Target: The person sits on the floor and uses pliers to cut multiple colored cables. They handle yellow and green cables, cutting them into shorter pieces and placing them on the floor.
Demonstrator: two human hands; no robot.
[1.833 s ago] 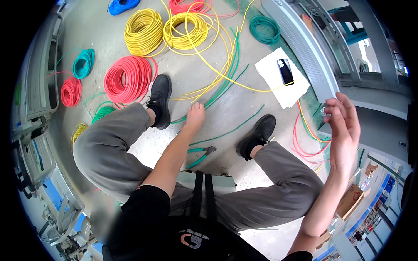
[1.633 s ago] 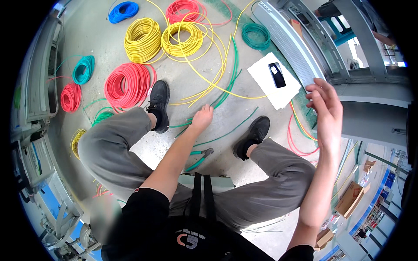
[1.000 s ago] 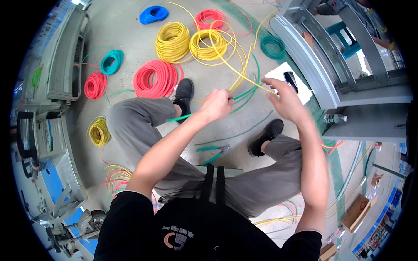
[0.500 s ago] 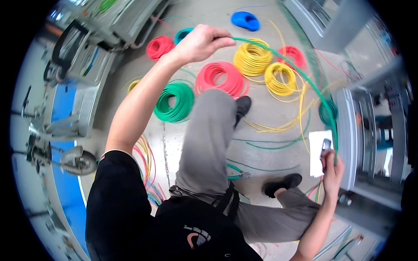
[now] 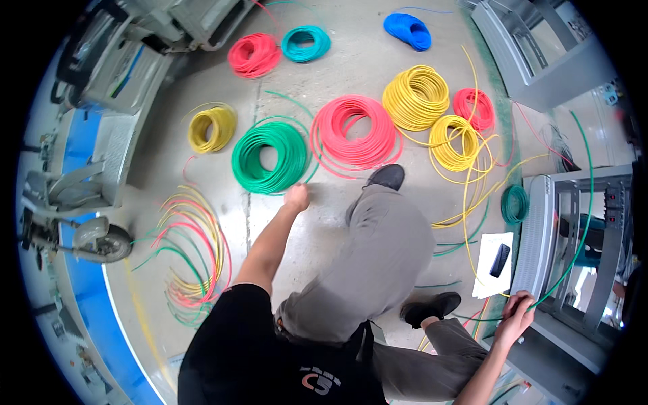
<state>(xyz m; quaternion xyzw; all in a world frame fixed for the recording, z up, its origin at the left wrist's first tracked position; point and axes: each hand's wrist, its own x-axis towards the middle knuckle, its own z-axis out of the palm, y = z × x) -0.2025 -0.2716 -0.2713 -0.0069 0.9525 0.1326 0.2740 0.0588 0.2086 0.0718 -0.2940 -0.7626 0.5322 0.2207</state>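
Note:
My right hand (image 5: 517, 316), low on the right, is closed around a length of green wire (image 5: 589, 202). One stretch of that wire bows upward to a free end in front of a grey metal cabinet frame (image 5: 540, 229). A shorter part runs left from my fingers toward my shoe. My left hand (image 5: 297, 197) is curled beside the lower right edge of a green wire coil (image 5: 268, 158); its fingers face away, so anything inside them is hidden. A large red-pink coil (image 5: 378, 138) lies just right of the green one.
Yellow coils (image 5: 422, 98), a blue coil (image 5: 408, 32), a teal coil (image 5: 306, 44) and red coils (image 5: 254, 55) lie farther off. Cut wires (image 5: 202, 243) fan out at left. A black phone (image 5: 500, 260) rests on white paper (image 5: 482, 270) near the cabinet. A wheel (image 5: 111, 243) stands far left.
My left hand has let go of the green wire and come down beside the green coil. My right hand is lower, and the wire now springs up freely on the right. The view has shifted.

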